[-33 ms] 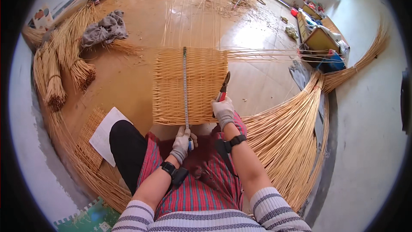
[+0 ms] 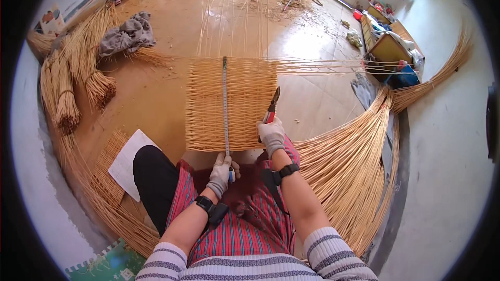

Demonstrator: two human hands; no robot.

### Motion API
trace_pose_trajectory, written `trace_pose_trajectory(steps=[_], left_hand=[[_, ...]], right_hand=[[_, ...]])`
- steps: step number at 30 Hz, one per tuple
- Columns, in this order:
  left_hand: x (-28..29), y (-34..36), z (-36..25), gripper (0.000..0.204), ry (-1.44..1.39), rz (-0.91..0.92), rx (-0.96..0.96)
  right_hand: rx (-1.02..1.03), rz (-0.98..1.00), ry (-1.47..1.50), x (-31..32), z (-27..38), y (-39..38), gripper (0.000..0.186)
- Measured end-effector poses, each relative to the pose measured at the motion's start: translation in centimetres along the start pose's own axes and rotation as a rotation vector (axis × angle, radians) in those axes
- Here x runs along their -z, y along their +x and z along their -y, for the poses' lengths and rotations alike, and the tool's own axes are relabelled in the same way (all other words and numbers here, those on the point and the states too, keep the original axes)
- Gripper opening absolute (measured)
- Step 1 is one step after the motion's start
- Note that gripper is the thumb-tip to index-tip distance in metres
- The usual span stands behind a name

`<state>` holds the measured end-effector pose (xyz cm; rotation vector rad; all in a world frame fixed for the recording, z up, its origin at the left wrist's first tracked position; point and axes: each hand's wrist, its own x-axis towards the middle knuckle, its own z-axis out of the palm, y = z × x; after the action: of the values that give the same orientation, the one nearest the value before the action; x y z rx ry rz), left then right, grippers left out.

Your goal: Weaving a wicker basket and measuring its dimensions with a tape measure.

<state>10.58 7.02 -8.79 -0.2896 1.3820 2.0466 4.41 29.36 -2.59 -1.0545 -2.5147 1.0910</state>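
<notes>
A square woven wicker panel point(image 2: 203, 104) lies in front of me over my lap, long loose strands point(image 2: 234, 21) running from its far edge and others to the right. A tape measure's blade point(image 2: 225, 109) stretches across the panel from far edge to near edge. My gloved left hand point(image 2: 221, 174) is closed on the tape's case at the near edge. My gloved right hand point(image 2: 270, 134) grips red-handled cutters point(image 2: 271, 106), their dark jaws pointing away from me along the panel's right edge.
Bundles of willow rods point(image 2: 78, 73) with a grey cloth point(image 2: 127, 36) lie left; loose rods point(image 2: 338, 171) fan out right. A white paper point(image 2: 125, 166) rests on a woven piece point(image 2: 104, 171). A cluttered wooden unit point(image 2: 385, 47) stands by the right wall. Scraps point(image 2: 250, 5) litter the far floor.
</notes>
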Motion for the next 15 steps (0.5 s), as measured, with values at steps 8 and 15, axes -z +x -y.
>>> trace_pose_trajectory(steps=[8,15], left_hand=[[0.4,0.4,0.6,0.024,0.003,0.014,-0.037],[2.5,-1.0,-3.1,0.025,0.089,-0.245,-0.187]], right_hand=[[0.003,-0.012,0.048,0.2,0.4,-1.3,0.045],[0.132,-0.074,0.058,0.6,0.9,-2.5,0.032]])
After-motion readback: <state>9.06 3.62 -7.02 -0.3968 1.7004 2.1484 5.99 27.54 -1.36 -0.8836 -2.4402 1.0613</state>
